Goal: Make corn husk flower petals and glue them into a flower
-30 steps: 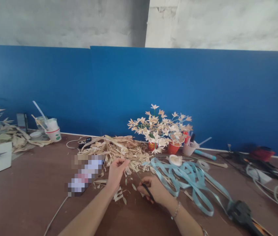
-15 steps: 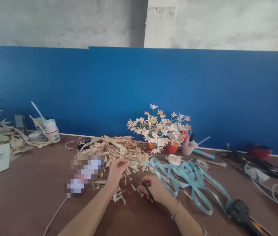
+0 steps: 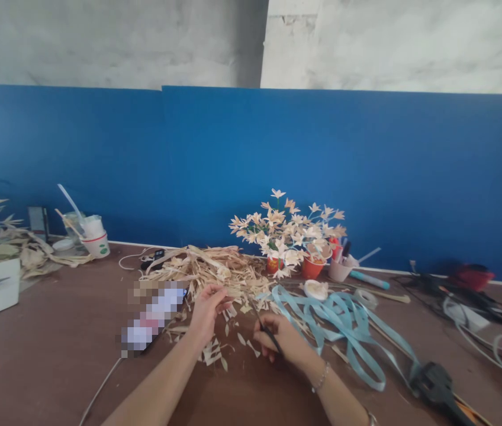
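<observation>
My left hand (image 3: 209,307) is closed in a pinch over the front of a pile of dry, pale husk strips (image 3: 215,266). What its fingertips hold is too small to make out. To its right, my right hand (image 3: 275,337) grips a slim dark pointed tool (image 3: 269,334), its thin tip slanting up and away toward the pile. The tip and the left fingertips are apart. Small leaf-shaped husk cuttings (image 3: 212,354) lie scattered on the brown table between and below the hands.
Cups of husk flowers (image 3: 277,231) stand behind the pile. Looped blue ribbon (image 3: 348,331) and a black tool (image 3: 435,384) lie right. A phone with a blurred screen (image 3: 155,319) and its cable lie left. Farther out are a white cup (image 3: 95,244) and coiled cables (image 3: 499,349).
My left hand has drawn slightly left and its fingers have curled more. My right hand has shifted a little to the right with the dark tool, widening the gap between the hands.
</observation>
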The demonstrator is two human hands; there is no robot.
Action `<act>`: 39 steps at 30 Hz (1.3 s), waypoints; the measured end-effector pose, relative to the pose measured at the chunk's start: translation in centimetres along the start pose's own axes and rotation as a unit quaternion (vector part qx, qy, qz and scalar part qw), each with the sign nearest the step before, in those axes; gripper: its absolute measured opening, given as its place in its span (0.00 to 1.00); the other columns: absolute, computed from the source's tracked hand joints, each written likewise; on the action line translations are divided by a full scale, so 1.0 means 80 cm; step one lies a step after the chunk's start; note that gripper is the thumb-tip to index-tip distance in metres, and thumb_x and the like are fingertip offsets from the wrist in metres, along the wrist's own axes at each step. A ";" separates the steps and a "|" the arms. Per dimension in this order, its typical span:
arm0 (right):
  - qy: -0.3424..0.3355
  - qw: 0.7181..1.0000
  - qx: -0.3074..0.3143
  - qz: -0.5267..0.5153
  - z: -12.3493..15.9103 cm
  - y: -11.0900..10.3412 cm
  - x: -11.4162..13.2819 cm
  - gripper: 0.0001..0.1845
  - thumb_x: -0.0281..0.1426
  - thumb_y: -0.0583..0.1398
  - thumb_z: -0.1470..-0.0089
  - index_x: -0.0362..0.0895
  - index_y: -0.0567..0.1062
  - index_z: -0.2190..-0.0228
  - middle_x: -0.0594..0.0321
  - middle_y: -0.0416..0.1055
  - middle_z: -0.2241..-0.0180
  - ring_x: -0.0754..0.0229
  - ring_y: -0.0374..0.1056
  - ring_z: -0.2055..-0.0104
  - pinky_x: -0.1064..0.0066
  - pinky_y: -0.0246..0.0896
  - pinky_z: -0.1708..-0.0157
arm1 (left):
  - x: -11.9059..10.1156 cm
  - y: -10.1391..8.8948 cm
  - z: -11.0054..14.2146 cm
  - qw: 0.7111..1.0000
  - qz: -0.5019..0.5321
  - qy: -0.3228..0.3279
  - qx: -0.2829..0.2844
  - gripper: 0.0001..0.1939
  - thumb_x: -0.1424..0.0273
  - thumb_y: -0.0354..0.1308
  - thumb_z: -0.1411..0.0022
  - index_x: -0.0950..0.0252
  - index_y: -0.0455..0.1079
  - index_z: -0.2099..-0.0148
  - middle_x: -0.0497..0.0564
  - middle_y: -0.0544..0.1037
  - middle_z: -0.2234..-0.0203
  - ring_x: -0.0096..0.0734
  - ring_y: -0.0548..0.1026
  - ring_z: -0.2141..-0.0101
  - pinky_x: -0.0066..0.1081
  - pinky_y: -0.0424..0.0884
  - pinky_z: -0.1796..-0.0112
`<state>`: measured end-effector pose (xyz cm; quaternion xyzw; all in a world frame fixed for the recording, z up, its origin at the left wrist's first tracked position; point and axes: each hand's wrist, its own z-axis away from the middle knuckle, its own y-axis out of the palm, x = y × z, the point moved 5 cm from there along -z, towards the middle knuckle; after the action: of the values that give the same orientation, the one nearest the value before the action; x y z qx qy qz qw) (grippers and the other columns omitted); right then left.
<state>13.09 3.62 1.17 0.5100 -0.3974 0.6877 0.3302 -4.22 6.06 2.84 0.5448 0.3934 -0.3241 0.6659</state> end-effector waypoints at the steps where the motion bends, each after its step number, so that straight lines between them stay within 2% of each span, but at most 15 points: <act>1: -0.013 0.999 -0.025 -0.014 -0.001 -0.003 0.003 0.14 0.40 0.60 0.58 0.43 0.65 0.74 0.71 0.63 0.85 0.68 0.58 0.85 0.77 0.55 0.85 | 0.000 0.002 0.001 1.000 0.003 -0.007 0.012 0.14 0.67 0.66 0.60 0.66 0.64 0.73 0.44 0.73 0.82 0.27 0.74 0.76 0.24 0.68 0.75; 5: -0.100 0.984 -0.139 -0.058 0.001 -0.013 0.024 0.18 0.41 0.63 0.61 0.45 0.64 0.71 0.69 0.64 0.79 0.64 0.62 0.77 0.73 0.60 0.75 | 0.010 0.016 0.008 0.995 -0.049 -0.038 0.078 0.13 0.67 0.65 0.59 0.66 0.64 0.74 0.45 0.73 0.83 0.27 0.73 0.78 0.25 0.68 0.76; 8: -0.134 0.974 -0.162 -0.086 0.004 -0.011 0.030 0.20 0.38 0.64 0.62 0.45 0.64 0.68 0.68 0.64 0.75 0.63 0.62 0.72 0.73 0.60 0.70 | 0.021 0.025 0.014 0.986 -0.107 -0.052 0.113 0.13 0.67 0.66 0.60 0.66 0.64 0.76 0.43 0.71 0.85 0.26 0.71 0.82 0.25 0.68 0.78; 13: -0.132 0.970 -0.189 -0.075 0.000 -0.011 0.017 0.16 0.31 0.63 0.61 0.43 0.65 0.69 0.69 0.62 0.76 0.65 0.59 0.73 0.74 0.57 0.73 | 0.030 0.028 0.019 0.977 -0.156 -0.059 0.130 0.13 0.67 0.65 0.61 0.65 0.64 0.75 0.44 0.72 0.85 0.26 0.72 0.82 0.26 0.68 0.78; 18: -0.146 0.974 -0.165 -0.050 -0.010 -0.016 0.001 0.13 0.26 0.59 0.61 0.44 0.66 0.68 0.70 0.62 0.77 0.65 0.59 0.75 0.75 0.56 0.75 | 0.017 0.017 0.008 0.984 -0.148 -0.028 0.097 0.11 0.66 0.63 0.57 0.65 0.65 0.74 0.45 0.74 0.83 0.29 0.74 0.80 0.24 0.65 0.81; 22: -0.138 0.979 -0.144 0.032 -0.013 -0.016 -0.006 0.11 0.25 0.57 0.61 0.43 0.68 0.69 0.67 0.66 0.77 0.63 0.62 0.74 0.73 0.58 0.74 | 0.010 0.005 -0.001 0.989 -0.135 -0.017 0.061 0.12 0.65 0.64 0.57 0.65 0.66 0.72 0.46 0.75 0.83 0.29 0.74 0.78 0.21 0.61 0.83; 27: -0.119 0.977 -0.149 0.098 -0.007 -0.012 0.000 0.11 0.25 0.56 0.60 0.42 0.70 0.69 0.65 0.68 0.76 0.62 0.64 0.74 0.72 0.59 0.72 | 0.011 0.011 0.002 0.986 -0.145 -0.003 0.081 0.13 0.64 0.64 0.57 0.66 0.67 0.72 0.44 0.72 0.86 0.26 0.70 0.81 0.21 0.59 0.84; 30: -0.141 0.975 -0.157 0.071 -0.001 -0.007 0.015 0.10 0.27 0.57 0.58 0.43 0.69 0.68 0.65 0.68 0.74 0.62 0.64 0.72 0.72 0.61 0.71 | 0.015 0.018 0.008 0.981 -0.169 -0.003 0.100 0.12 0.64 0.65 0.58 0.66 0.67 0.73 0.43 0.70 0.87 0.25 0.70 0.82 0.21 0.59 0.84; 34: -0.174 0.975 -0.137 -0.007 0.001 0.002 0.021 0.13 0.29 0.61 0.57 0.43 0.67 0.65 0.64 0.69 0.71 0.61 0.65 0.70 0.72 0.61 0.69 | 0.026 0.028 0.014 0.967 -0.217 -0.011 0.133 0.12 0.65 0.64 0.57 0.66 0.68 0.72 0.43 0.69 0.89 0.21 0.64 0.87 0.21 0.58 0.85; 39: -0.187 0.973 -0.129 -0.040 -0.003 0.003 0.014 0.13 0.30 0.62 0.57 0.42 0.68 0.67 0.65 0.69 0.74 0.62 0.65 0.72 0.72 0.62 0.70 | 0.038 0.035 0.022 0.969 -0.185 -0.045 0.161 0.15 0.63 0.64 0.58 0.67 0.69 0.68 0.45 0.72 0.86 0.24 0.67 0.84 0.22 0.60 0.85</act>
<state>12.46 3.77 2.17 0.5983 -0.5164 0.5094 0.3403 -0.08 4.90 1.64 0.5475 0.3994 -0.5246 0.5153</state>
